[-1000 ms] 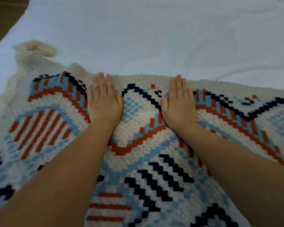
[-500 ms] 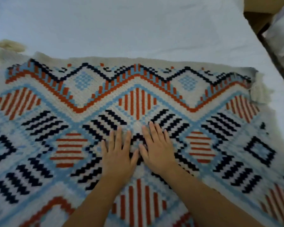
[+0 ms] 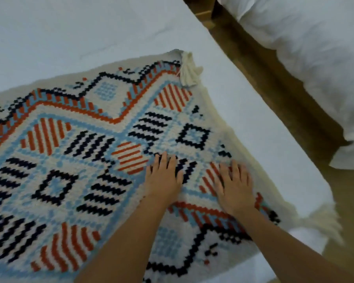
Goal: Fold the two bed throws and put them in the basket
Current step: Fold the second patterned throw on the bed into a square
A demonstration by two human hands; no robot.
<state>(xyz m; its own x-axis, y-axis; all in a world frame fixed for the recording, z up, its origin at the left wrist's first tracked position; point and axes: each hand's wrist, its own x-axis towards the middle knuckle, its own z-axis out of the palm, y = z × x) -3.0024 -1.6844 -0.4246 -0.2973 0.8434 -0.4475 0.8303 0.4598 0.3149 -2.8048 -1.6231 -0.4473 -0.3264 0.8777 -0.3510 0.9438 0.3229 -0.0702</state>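
Left hand (image 3: pixel 164 178), right hand (image 3: pixel 234 187) flat on throw (image 3: pixel 70 160).

A cream knitted throw (image 3: pixel 80 160), patterned with orange, light blue and navy zigzags, diamonds and stripes, lies spread flat before me on the white bed (image 3: pixel 70 33). A cream tassel (image 3: pixel 189 72) marks its far right corner.

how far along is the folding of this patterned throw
Done: the patterned throw lies spread on the white bed sheet; whether it is already folded once cannot be told. In hand: the left hand and right hand press flat on it near its right edge, probably smoothing. Left: folding it small. No second throw or basket is in view, so nothing looks stowed.
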